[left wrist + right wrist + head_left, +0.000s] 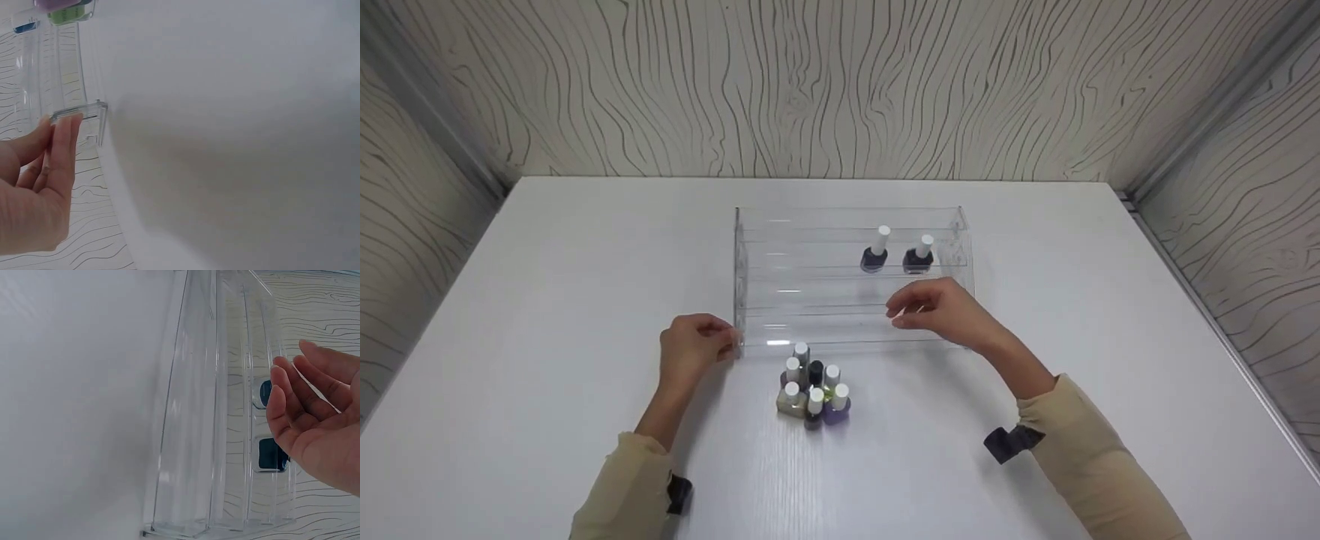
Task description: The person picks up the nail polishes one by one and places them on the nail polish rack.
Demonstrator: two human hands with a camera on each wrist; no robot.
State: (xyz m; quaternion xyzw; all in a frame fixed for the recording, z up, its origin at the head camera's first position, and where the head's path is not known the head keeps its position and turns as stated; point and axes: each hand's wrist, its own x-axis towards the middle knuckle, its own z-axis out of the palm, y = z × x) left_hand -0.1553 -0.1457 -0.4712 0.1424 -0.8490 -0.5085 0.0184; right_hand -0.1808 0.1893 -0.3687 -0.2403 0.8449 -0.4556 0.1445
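A clear acrylic tiered rack [817,294] stands on the table. My left hand [696,346] pinches the lower front of its left side panel between thumb and fingers; the left wrist view shows the fingertips [66,119] on that panel's edge. Over the rack's right half hovers my right hand [941,311], fingers loosely bent and holding nothing. Behind it, two dark nail polish bottles with white caps, one to the left [874,259] and one to the right [919,259], stand on an upper tier. Through the clear plastic, the right wrist view shows a dark bottle [271,454] near that hand [320,405].
In front of the rack, several nail polish bottles stand in a tight cluster, among them a purple one [837,411], a beige one [790,405] and a black-capped one [816,373]. A wood-grain patterned wall [810,90] rises behind the white table [547,300].
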